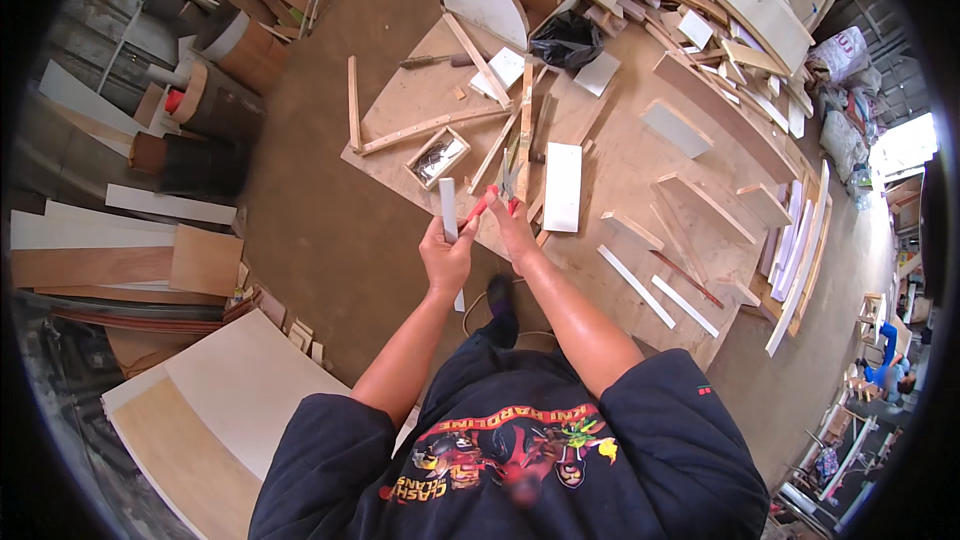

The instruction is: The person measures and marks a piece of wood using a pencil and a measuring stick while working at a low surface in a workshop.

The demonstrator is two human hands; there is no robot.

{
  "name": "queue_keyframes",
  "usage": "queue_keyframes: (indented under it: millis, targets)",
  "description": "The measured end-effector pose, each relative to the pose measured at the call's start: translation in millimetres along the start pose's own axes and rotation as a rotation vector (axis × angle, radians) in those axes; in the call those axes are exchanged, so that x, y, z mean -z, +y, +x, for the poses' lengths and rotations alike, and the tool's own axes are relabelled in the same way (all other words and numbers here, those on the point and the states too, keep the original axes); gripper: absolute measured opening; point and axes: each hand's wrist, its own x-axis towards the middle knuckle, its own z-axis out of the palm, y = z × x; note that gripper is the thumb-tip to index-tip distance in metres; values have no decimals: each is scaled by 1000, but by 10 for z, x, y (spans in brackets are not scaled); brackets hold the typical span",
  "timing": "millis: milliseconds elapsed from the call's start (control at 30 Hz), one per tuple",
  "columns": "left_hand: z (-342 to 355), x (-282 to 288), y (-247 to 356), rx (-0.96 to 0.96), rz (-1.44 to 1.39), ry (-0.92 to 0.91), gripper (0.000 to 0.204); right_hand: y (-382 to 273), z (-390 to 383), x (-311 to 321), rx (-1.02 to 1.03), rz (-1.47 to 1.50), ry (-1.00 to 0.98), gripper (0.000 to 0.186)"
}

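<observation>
My left hand (446, 255) is closed around a narrow white strip (448, 208), held upright above the work board's near-left edge. Just to its right, my right hand (508, 223) grips a pair of red-handled pliers or snips (507, 184), metal jaws pointing away from me. One red handle reaches toward my left thumb; whether that hand touches it is unclear. Beyond my hands lie a small wooden box (437, 157) with dark contents, a white rectangular piece (563, 187) and several wooden battens (437, 129) on the plywood board (395, 97).
Wood offcuts (750, 10) and a black plastic bag (565, 40) lie at the back. Sheet panels (220, 400) and curved dark forms (205, 140) fill the left side, white strips (635, 285) the board's right. A person in blue (890, 365) is at far right.
</observation>
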Motion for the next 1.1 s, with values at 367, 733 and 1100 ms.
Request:
queue_keyframes:
  millis: [367,733,1100]
  targets:
    - [-1326,-268,421,-250,293,-295,25,255,-752,1055,-283,315,-232,18]
    - [-2321,-224,604,24,-22,-564,28,360,-2171,2425,306,-287,-73,48]
    - [-2989,298,765,-4,-110,-626,28,-262,-3446,2671,462,-728,-187,46]
